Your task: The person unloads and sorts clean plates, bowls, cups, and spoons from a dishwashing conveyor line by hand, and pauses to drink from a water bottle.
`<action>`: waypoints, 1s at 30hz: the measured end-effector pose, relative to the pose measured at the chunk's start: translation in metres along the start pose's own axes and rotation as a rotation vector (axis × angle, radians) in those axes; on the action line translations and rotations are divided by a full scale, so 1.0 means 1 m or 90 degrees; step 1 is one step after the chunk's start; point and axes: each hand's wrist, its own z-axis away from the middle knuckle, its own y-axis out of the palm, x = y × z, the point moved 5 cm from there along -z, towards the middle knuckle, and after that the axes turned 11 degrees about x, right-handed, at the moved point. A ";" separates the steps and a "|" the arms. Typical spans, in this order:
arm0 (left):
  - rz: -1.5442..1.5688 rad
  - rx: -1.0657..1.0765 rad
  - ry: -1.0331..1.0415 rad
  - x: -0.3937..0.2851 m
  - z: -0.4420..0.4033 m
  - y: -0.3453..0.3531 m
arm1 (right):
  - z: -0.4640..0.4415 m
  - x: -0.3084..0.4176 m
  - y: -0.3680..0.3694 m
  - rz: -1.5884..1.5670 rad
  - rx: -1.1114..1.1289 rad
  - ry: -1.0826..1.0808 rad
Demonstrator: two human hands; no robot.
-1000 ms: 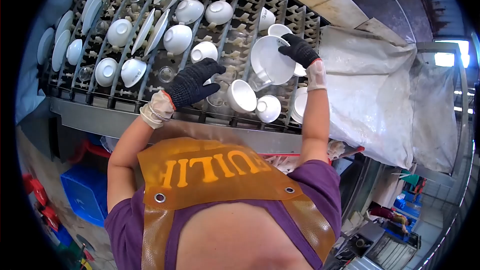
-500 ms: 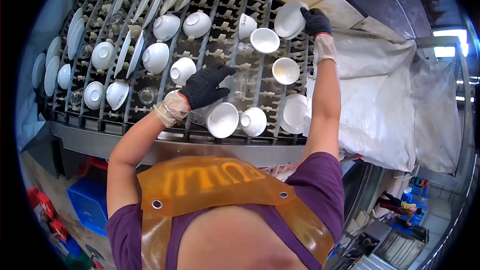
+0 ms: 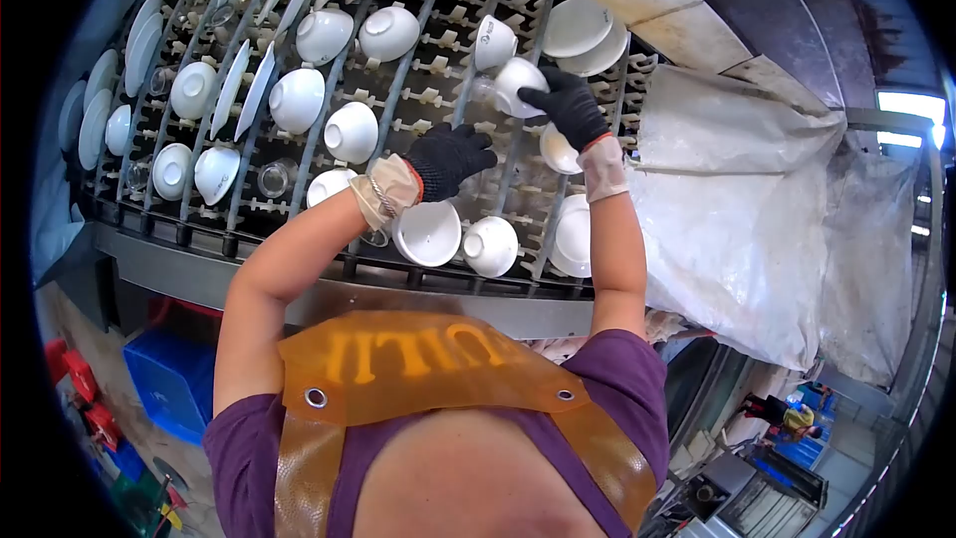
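Observation:
My right hand (image 3: 570, 108), in a black glove, is closed on the rim of a tilted white bowl (image 3: 518, 86) over the rack. My left hand (image 3: 450, 161), gloved too, has its fingers bent down over the rack slats; whatever lies under them is hidden. Close below it lies a large white bowl (image 3: 428, 235), with an upturned bowl (image 3: 489, 247) beside it. A small bowl with a dark mark (image 3: 495, 43) rests just above the held one. Another bowl (image 3: 560, 150) is partly covered by my right wrist.
The slatted rack (image 3: 418, 97) carries upturned bowls (image 3: 297, 101), plates on edge (image 3: 255, 90) and a glass (image 3: 277, 178). Stacked dishes (image 3: 581, 28) lie at its upper right. White plastic sheeting (image 3: 737, 189) hangs at the right. A metal edge (image 3: 398, 307) runs along the front.
My right hand has left the dish at the upper right and come down-left onto a bowl, now tilted. My left hand has moved right, covering where a glass showed. The dishes sit slightly further left.

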 end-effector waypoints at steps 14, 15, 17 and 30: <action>1.067 -0.406 -0.042 0.078 0.036 -0.029 | 0.080 -0.037 -0.016 0.047 -0.065 -0.038; 1.067 -0.506 0.012 0.078 0.042 -0.041 | 0.073 -0.040 -0.026 -0.149 -0.017 -0.030; 1.063 -0.609 0.072 0.085 0.044 -0.046 | 0.056 -0.053 -0.040 -0.086 -0.047 0.050; 0.308 -0.351 -0.170 0.071 0.062 -0.018 | -0.118 0.005 0.015 0.364 -0.146 -0.038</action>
